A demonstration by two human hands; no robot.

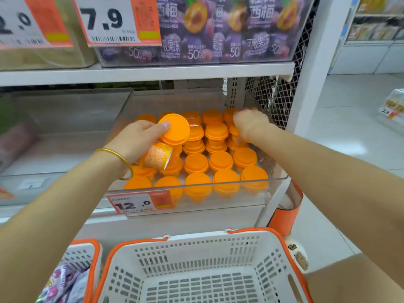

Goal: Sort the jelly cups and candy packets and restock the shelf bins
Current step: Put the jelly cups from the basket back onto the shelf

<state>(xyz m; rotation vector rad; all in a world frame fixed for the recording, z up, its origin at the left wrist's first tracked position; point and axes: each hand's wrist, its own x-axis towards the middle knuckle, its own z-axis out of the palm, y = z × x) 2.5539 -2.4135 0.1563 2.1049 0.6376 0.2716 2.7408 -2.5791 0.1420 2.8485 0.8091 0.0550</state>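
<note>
Hands reach into a clear shelf bin point(276, 189) of orange-lidded jelly cups point(220, 160) at a shop.

The left hand point(140, 136), a gold bangle point(122, 157) on its wrist, grips one jelly cup point(172, 133) tilted above the bin's left side, thumb pressed on the lid, which faces the camera. The right hand point(249, 123) is knuckles-up at the bin's back right corner, fingers curled down among the cups there; whether it has hold of one cannot be told. The cups stand in stacked rows, and the bin's front wall carries a price tag point(140, 203) reading 12.0. Below, a white basket point(196, 248) with orange trim sits beside a second basket point(85, 252) holding purple candy packets point(65, 283). On the shelf above, purple jelly pouches point(218, 29) fill another bin.
</note>
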